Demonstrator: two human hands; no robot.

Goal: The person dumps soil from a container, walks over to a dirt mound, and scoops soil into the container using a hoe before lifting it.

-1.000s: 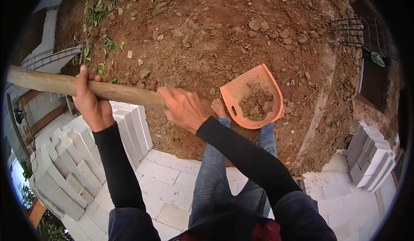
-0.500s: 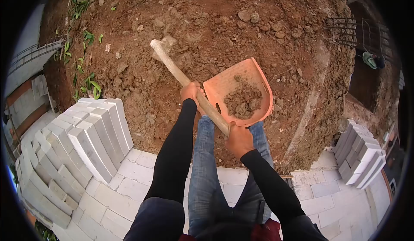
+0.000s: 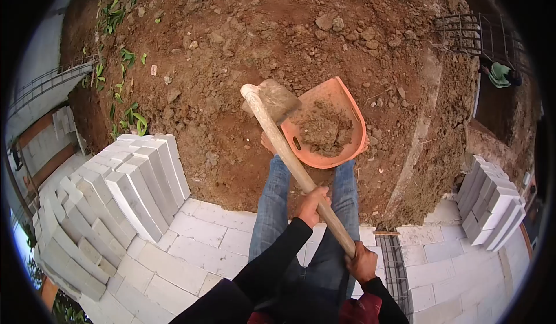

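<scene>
L hand (image 3: 313, 206) + R hand (image 3: 362, 262) both wrapped round the hoe (image 3: 294, 165), its blade (image 3: 278, 100) at the orange scoop (image 3: 332, 94)'s edge. Prob head-heavy, stiff; imo hold the wooden shaft (image 3: 339, 227) w/ hands apart.

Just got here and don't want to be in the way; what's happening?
Someone's left hand and right hand grip a hoe by its wooden handle, the left nearer the blade and the right near the handle's end. The blade is at the left side of an orange scoop, which holds loose soil. The scoop sits on the dirt by their feet.
</scene>
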